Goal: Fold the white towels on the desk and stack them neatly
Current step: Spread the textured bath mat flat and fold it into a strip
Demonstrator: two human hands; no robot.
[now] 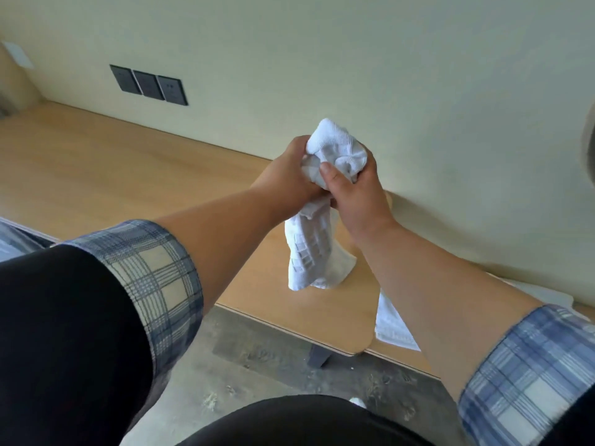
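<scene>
white towel (310,249) | bunched, above desk (96,169) | left hand (286,178) grip clamped on it | right hand (357,191) likewise

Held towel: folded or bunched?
Bunched, not folded: the left hand and right hand grip the towel by its crumpled top, and the rest hangs loose over the desk.

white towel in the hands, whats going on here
A person holds a crumpled white waffle-textured towel up above the light wooden desk, gripped by both the left hand and the right hand. Its lower end hangs loose, and it is not yet folded. A second white towel lies flat on the desk near the front edge, partly hidden by the right forearm.
</scene>
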